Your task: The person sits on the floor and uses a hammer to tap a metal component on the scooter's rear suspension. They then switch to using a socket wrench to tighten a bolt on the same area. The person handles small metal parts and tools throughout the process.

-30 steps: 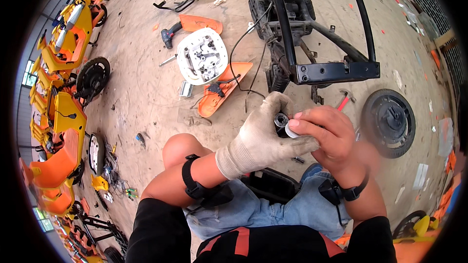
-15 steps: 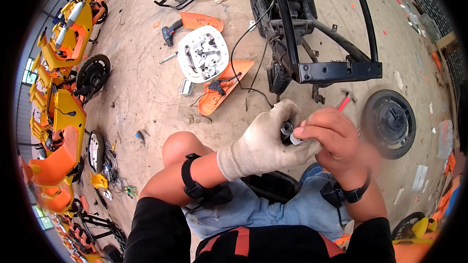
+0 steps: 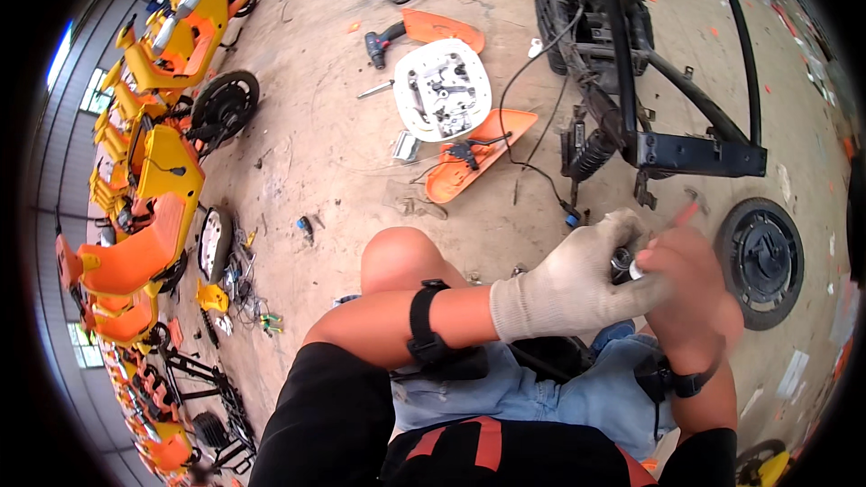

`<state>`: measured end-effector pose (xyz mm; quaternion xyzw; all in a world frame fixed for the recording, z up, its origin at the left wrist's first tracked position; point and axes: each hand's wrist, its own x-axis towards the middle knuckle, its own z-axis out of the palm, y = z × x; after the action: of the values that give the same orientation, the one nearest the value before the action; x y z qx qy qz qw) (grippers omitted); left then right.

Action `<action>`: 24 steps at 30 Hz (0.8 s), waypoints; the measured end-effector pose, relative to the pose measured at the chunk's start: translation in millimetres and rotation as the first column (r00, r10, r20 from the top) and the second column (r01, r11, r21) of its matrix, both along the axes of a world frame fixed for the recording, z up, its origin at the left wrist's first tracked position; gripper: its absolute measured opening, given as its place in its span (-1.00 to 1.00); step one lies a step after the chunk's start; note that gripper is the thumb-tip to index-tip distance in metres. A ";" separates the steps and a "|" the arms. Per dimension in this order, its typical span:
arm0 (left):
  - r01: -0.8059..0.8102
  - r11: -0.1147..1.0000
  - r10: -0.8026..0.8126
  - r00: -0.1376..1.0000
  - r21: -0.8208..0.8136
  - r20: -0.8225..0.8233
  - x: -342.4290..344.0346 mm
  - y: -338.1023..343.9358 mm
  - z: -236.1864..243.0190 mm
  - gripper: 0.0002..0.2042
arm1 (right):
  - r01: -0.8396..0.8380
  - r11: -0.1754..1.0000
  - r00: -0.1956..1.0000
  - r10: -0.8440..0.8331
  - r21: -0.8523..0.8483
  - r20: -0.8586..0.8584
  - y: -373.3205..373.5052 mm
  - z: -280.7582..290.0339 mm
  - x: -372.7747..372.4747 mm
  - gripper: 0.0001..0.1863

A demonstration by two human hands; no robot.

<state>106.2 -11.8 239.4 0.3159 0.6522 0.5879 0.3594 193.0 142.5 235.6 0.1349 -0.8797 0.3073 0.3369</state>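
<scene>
My left hand (image 3: 577, 281), in a pale knit glove, is wrapped round a black cylindrical part (image 3: 621, 261) with a hollow end. My bare right hand (image 3: 683, 284) is pressed close beside it, smeared by motion. At its fingertips, against the cylinder's end, is a small pale round piece (image 3: 636, 270). Both hands are above my right knee, and the rest of the cylinder is hidden in the glove. Beyond them stands a black vehicle frame (image 3: 702, 155) with a coil-spring shock absorber (image 3: 591, 158). A red-handled hammer (image 3: 687, 213) lies just past my right hand.
A wheel (image 3: 760, 261) lies flat at the right. Ahead are a white tray of parts (image 3: 408, 81), orange panels (image 3: 442, 188), a cordless drill (image 3: 382, 43) and a black cable (image 3: 511, 117). Yellow-orange scooters (image 3: 167, 162) line the left side. Loose wires and tools (image 3: 242, 275) lie by them.
The whole view has swung left, so the floor items appear farther right. My hands stay together at the black cylinder; the right one is now more blurred.
</scene>
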 end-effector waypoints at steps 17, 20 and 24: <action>-0.082 0.996 0.074 0.967 0.025 0.242 -6.7 -0.6 1.0 -0.54 | 0.044 0.994 0.994 -0.033 -0.102 0.108 -12.8 -7.7 -9.2 -0.72; -0.102 0.993 0.089 0.975 0.056 0.205 -8.5 0.0 -2.3 -0.55 | -0.008 0.994 0.998 0.014 -0.109 0.058 -9.8 -7.2 -14.0 -0.64; -0.087 0.996 0.089 0.971 -0.019 0.223 -8.3 1.9 0.7 -0.57 | -0.012 0.992 0.998 0.020 -0.126 0.061 -8.1 -10.4 -11.6 -0.56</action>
<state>97.9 -9.9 240.1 0.2169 0.6236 0.6321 0.4056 181.4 134.4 225.2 0.1107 -0.8677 0.3687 0.3145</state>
